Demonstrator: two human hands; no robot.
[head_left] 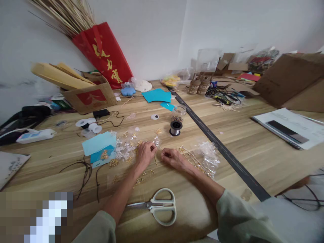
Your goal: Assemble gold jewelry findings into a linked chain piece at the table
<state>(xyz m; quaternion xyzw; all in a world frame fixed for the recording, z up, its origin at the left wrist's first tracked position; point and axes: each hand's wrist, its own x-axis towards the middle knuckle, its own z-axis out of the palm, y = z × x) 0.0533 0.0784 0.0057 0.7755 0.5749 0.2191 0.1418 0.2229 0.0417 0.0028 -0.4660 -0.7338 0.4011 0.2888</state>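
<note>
My left hand (pixel 146 153) is closed in a pinch over the middle of the table. A thin gold-coloured strand (pixel 156 160) hangs just below its fingertips. Facing it across a small gap, my right hand (pixel 173 158) also pinches, on something too small to make out. Left of my hands lie gold and clear beads and findings (pixel 124 152) in small heaps. A spool of fine wire (pixel 176 128) stands beyond my hands. Gold chains (pixel 193 158) and clear plastic bags (pixel 208 157) lie by my right forearm. Nearer me rest white-handled scissors (pixel 164 206).
Blue cards (pixel 100 145) and black cords (pixel 87 172) lie at left. A glass jar (pixel 179 113) stands behind the spool. A dark strip (pixel 215 138) crosses the table. On the right are a notebook with a phone (pixel 288 131) and a cardboard box (pixel 291 81); a red bag (pixel 103 54) leans at the back.
</note>
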